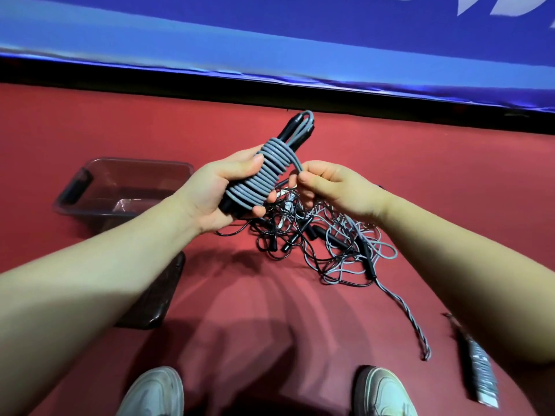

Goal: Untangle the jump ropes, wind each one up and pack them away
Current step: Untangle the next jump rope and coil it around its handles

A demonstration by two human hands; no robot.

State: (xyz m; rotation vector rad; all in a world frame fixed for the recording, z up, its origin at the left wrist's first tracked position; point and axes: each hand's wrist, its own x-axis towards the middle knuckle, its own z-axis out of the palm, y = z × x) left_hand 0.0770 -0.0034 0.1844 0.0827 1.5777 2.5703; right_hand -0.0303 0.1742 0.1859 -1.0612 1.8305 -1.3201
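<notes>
Left hand (210,190) clenched around the wound grey rope (267,172), held above the floor; right hand (330,187) pinched its loose tail. Risk: if that pinch slipped before tucking, coils could spring loose into the tangled pile (330,250) below.

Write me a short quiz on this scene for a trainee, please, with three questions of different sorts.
1. True or false: the left hand grips the wound grey rope.
2. Multiple choice: as the person sees it, on which side of the tangled pile does the plastic bin stand? A) left B) right C) on top of it
3. Fill in: the ____ hand pinches the grey rope where it leaves the coil.

Key: 1 true; 2 A; 3 right, the right hand.
</notes>
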